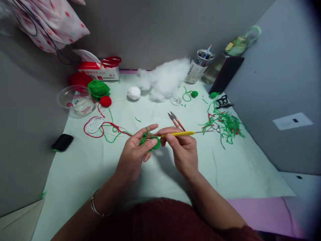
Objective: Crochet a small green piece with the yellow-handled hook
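My left hand (135, 149) pinches a small green crochet piece (156, 144), with a strand of green yarn running up over the raised index finger. In my right hand (184, 149) is a crochet hook with a yellow handle (185, 133), held level like a pencil. The hook's metal tip reaches into or against the green piece; my left thumb partly hides where they meet. Red, green and white yarn strands (115, 127) trail from my left hand to the left side of the table. Just beyond my right hand lie thread snips (177, 121).
White stuffing (167, 80) is heaped at the back, beside a white yarn ball (133, 93). Green (99, 89) and red (105, 101) yarn balls sit left, near a clear plastic tub (75, 108). Yarn scraps (229, 125) lie right. A pen can (197, 72) and bottle (213, 70) stand behind.
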A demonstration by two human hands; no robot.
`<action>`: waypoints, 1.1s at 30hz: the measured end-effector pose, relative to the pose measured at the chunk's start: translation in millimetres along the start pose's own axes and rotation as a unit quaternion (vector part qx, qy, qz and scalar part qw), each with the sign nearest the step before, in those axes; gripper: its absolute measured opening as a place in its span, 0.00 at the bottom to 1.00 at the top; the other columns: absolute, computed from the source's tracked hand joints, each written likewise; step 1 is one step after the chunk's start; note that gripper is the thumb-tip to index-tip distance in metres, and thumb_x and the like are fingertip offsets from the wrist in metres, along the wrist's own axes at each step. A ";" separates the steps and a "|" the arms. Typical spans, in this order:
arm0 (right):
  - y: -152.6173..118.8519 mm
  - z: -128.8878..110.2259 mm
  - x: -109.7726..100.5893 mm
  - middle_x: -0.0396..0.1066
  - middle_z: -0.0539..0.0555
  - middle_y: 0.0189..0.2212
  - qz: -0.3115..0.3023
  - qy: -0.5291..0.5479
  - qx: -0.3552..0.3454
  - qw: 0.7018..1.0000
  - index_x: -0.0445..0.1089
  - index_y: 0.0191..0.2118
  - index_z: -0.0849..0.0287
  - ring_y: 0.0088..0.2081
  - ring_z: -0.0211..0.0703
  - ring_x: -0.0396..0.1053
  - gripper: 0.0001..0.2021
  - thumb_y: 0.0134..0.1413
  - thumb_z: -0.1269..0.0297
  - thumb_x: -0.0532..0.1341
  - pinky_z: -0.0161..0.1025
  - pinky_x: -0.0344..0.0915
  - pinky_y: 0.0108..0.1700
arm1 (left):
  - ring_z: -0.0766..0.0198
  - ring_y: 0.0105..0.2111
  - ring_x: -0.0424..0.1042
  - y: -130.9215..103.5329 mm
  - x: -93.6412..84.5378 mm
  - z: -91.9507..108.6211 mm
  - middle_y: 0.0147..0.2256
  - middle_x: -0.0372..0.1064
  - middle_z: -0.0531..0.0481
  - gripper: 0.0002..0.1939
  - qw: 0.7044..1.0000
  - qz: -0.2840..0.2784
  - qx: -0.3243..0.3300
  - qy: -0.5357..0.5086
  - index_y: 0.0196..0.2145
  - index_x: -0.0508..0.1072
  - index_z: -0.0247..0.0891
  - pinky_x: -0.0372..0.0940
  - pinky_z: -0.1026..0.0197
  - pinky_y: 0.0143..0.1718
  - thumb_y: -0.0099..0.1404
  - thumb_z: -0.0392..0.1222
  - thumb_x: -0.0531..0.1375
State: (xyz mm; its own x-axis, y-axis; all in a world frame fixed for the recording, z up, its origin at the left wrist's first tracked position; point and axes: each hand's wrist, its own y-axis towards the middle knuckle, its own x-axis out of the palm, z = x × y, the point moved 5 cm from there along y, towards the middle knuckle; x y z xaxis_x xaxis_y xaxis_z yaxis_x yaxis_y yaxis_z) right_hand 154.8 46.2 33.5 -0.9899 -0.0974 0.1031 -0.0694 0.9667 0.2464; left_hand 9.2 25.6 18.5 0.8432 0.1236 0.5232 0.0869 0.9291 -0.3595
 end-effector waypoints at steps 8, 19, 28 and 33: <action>7.3 -2.6 -11.2 0.78 0.51 0.30 0.011 0.129 0.045 0.991 0.78 0.37 0.53 0.32 0.41 0.75 0.13 0.61 0.48 0.69 0.39 0.75 0.36 | 0.68 0.24 0.65 -7.8 -19.0 18.9 0.33 0.77 0.48 0.12 0.981 -0.089 0.073 0.159 0.46 0.86 0.44 0.61 0.62 0.28 0.65 0.45 0.70; -20.3 -83.8 -102.8 0.70 0.43 0.26 0.047 0.353 -0.045 0.933 0.77 0.35 0.48 0.22 0.31 0.63 0.05 0.62 0.62 0.71 0.30 0.68 0.24 | 0.64 0.31 0.62 -74.7 -120.6 118.3 0.27 0.73 0.56 0.07 0.889 0.182 0.216 0.360 0.38 0.87 0.48 0.58 0.64 0.33 0.67 0.50 0.70; -74.3 -88.0 -139.3 0.78 0.50 0.32 0.209 0.165 -0.037 0.963 0.81 0.33 0.58 0.31 0.33 0.74 0.12 0.49 0.56 0.78 0.29 0.74 0.32 | 0.46 0.47 0.76 -86.0 -152.9 104.7 0.42 0.81 0.53 0.17 0.757 0.178 0.250 0.576 0.42 0.85 0.46 0.70 0.56 0.45 0.59 0.56 0.73; -89.5 -81.8 -83.8 0.78 0.52 0.30 0.124 0.130 0.034 0.983 0.82 0.32 0.57 0.31 0.37 0.74 0.15 0.49 0.51 0.78 0.32 0.72 0.32 | 0.39 0.59 0.73 -113.6 -48.7 51.2 0.67 0.66 0.40 0.30 0.900 -0.032 0.216 0.377 0.64 0.75 0.50 0.77 0.50 0.42 0.68 0.62 0.65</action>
State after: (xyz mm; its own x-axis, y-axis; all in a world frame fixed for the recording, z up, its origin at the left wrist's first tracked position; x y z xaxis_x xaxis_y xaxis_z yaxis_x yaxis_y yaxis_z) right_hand 254.1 -51.6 81.6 -0.9129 0.0941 0.3971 0.1524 0.9813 0.1178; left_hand -68.9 -68.1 73.4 0.9783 -0.0564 -0.1992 0.0719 0.9949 0.0713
